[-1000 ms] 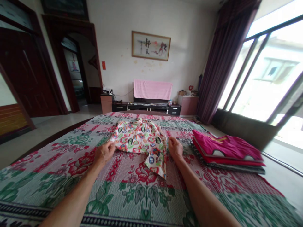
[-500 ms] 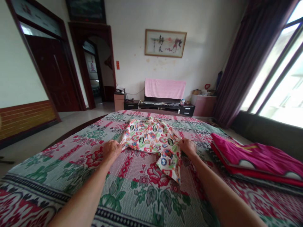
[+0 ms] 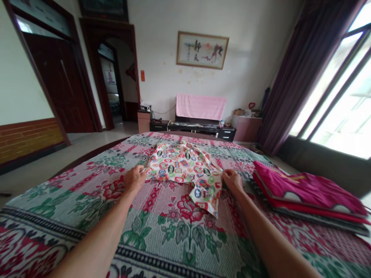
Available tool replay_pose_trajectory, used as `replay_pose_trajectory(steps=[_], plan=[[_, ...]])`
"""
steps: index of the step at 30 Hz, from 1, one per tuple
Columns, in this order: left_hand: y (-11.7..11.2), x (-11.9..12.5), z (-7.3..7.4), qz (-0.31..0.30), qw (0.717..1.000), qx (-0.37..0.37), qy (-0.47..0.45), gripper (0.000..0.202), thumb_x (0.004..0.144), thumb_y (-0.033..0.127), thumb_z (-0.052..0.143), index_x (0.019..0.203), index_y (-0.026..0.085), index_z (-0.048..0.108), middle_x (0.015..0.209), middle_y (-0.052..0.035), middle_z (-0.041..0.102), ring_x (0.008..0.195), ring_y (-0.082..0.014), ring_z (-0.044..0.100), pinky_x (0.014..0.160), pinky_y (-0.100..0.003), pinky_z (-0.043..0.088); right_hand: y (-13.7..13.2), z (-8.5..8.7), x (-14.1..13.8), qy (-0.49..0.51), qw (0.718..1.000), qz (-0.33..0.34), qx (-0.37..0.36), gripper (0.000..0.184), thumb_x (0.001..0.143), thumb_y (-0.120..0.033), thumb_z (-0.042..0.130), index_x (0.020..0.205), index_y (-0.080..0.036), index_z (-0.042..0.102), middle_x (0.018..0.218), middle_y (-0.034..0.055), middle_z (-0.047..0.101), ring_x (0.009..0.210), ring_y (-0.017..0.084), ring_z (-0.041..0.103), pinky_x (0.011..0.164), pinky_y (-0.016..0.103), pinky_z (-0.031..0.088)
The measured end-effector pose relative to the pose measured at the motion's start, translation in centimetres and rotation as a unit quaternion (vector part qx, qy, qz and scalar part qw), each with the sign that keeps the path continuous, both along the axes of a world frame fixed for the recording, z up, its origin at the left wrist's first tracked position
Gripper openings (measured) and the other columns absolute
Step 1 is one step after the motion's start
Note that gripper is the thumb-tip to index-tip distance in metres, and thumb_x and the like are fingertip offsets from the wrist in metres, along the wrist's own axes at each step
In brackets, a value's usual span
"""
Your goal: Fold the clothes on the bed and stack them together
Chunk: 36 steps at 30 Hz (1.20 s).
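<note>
A small white garment [image 3: 182,166] with a colourful cartoon-like print lies spread on the flowered cloth; whether it is a top or trousers I cannot tell. One narrow part of it extends towards me on the right. My left hand [image 3: 135,178] pinches its left edge, fingers closed. At the opposite side, my right hand [image 3: 232,180] grips the right edge between thumb and fingers. Between the two hands the fabric is stretched fairly flat, with some wrinkles.
The flowered cloth [image 3: 162,239] covers the table under the garment. To the right lies a stack of folded clothes [image 3: 307,189], magenta on top, red and dark below. Beyond the table stand a low black cabinet [image 3: 227,134] and a pink cloth [image 3: 199,106] draped over something.
My left hand has moved slightly left with the garment's edge, and the fabric looks a little more drawn out. Both hands keep hold. The view has shifted slightly.
</note>
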<state>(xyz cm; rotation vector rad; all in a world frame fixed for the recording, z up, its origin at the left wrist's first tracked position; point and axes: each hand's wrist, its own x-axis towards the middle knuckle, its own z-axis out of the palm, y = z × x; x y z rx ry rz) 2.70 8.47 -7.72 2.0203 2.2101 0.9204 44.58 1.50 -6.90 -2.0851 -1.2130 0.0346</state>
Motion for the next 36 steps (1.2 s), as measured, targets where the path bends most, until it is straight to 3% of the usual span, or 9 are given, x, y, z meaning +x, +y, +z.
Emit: replay_pose_trajectory(steps=[4,7,13,16,18,21,26,31,36], plan=[[0.0,-0.1,-0.3,-0.002,1.0,0.007,0.022,0.035,0.08,0.031,0.048,0.107,0.021,0.068,0.103,-0.0093,0.073,0.091,-0.0242,0.066,0.078,-0.032,0.047,-1.5,-0.4,-0.9,-0.011,0.998,0.059,0.036,0.036,0.074,-0.034,0.051,0.094,-0.014,0.072,0.087,0.0082,0.071,0.078,0.02,0.064,0.073,0.029,0.047],[0.1,-0.1,-0.4,-0.025,0.997,0.063,0.031,0.032,0.079,0.027,0.047,0.1,0.021,0.07,0.101,-0.0087,0.072,0.094,-0.0234,0.064,0.085,-0.032,0.047,-2.6,-1.0,-2.0,-0.042,0.989,0.119,0.071,0.03,0.069,-0.025,0.052,0.092,-0.017,0.07,0.094,0.0075,0.07,0.081,0.018,0.064,0.08,0.029,0.048],[-0.2,1.8,-0.2,-0.209,0.962,0.177,0.016,0.028,0.078,0.028,0.046,0.09,0.018,0.07,0.109,-0.0098,0.069,0.105,-0.0219,0.061,0.099,-0.032,0.042,-4.5,-1.8,-3.2,-0.06,0.948,0.284,0.13,0.032,0.059,-0.004,0.044,0.076,-0.021,0.067,0.101,0.0066,0.07,0.103,0.019,0.062,0.094,0.033,0.046],[-0.7,3.2,-0.5,-0.318,0.937,0.139,0.026,0.026,0.078,0.034,0.049,0.086,0.02,0.07,0.101,-0.0078,0.07,0.099,-0.0207,0.062,0.096,-0.031,0.045,-5.5,-1.4,-3.5,-0.039,0.95,0.288,0.115,0.036,0.058,-0.004,0.039,0.075,-0.021,0.067,0.091,0.0047,0.072,0.09,0.018,0.065,0.088,0.031,0.049],[-1.0,3.8,-0.7,-0.356,0.928,0.1,0.04,0.025,0.078,0.035,0.051,0.085,0.021,0.072,0.096,-0.0069,0.071,0.094,-0.0203,0.063,0.091,-0.032,0.047,-5.9,-1.2,-3.7,-0.029,0.953,0.287,0.095,0.037,0.059,-0.004,0.038,0.074,-0.021,0.067,0.087,0.0029,0.072,0.085,0.017,0.066,0.086,0.029,0.049],[-1.0,4.1,-0.9,-0.364,0.927,0.071,0.049,0.026,0.077,0.033,0.051,0.084,0.023,0.073,0.095,-0.0061,0.071,0.093,-0.0199,0.063,0.089,-0.032,0.047,-6.0,-1.0,-3.9,-0.025,0.951,0.294,0.086,0.037,0.057,-0.003,0.038,0.071,-0.021,0.067,0.087,0.002,0.073,0.086,0.017,0.066,0.087,0.029,0.049],[-1.0,4.0,-0.6,-0.357,0.928,0.087,0.057,0.028,0.079,0.033,0.049,0.081,0.021,0.073,0.092,-0.0065,0.072,0.09,-0.0195,0.064,0.088,-0.031,0.048,-5.8,-0.9,-3.4,-0.037,0.935,0.342,0.081,0.037,0.055,-0.002,0.039,0.069,-0.02,0.068,0.087,0.0036,0.072,0.087,0.017,0.066,0.088,0.03,0.048],[-0.9,4.0,-0.6,-0.365,0.924,0.097,0.059,0.028,0.078,0.033,0.047,0.08,0.022,0.073,0.093,-0.006,0.072,0.09,-0.0191,0.064,0.088,-0.031,0.048,-6.3,0.2,-1.9,-0.003,0.897,0.442,0.025,0.043,0.055,-0.003,0.042,0.082,-0.019,0.072,0.108,0.0059,0.07,0.102,0.019,0.064,0.096,0.034,0.046],[-0.5,3.9,-0.9,-0.358,0.927,0.086,0.066,0.028,0.078,0.034,0.047,0.08,0.023,0.073,0.096,-0.0056,0.072,0.092,-0.0187,0.063,0.09,-0.031,0.047,-6.3,0.5,-1.1,0.03,0.89,0.455,-0.012,0.044,0.056,-0.003,0.045,0.086,-0.02,0.073,0.114,0.0052,0.069,0.107,0.02,0.063,0.098,0.037,0.044]])
